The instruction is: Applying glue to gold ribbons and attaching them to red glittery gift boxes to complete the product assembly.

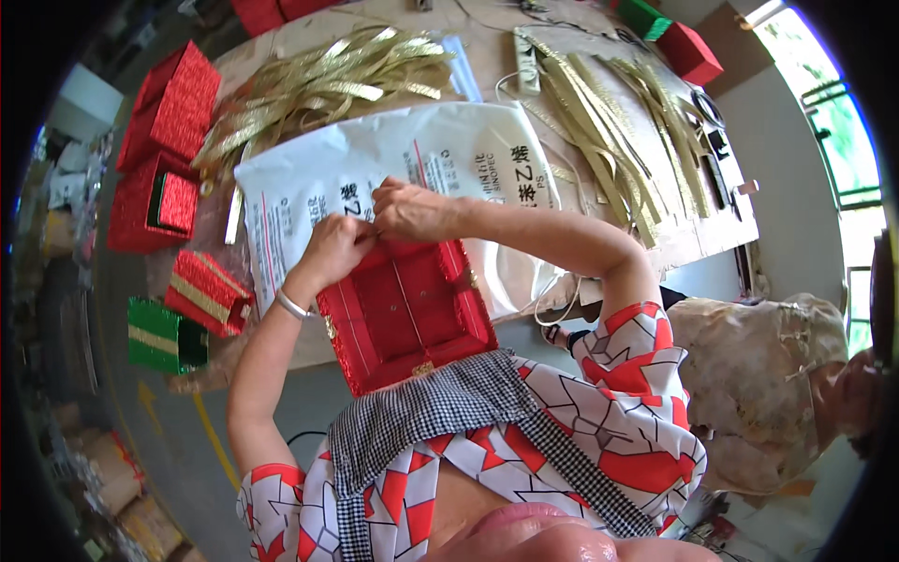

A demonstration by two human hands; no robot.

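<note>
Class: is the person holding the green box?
No: both hands grip the open red box; the green box lies apart.

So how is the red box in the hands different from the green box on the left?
The red box is held by the left hand and right hand; the green box lies untouched on the table. The red box lies open, showing its inside; the green box shows its outside with a gold band across it. The red box looks bigger. Both are glittery with gold trim.
</note>
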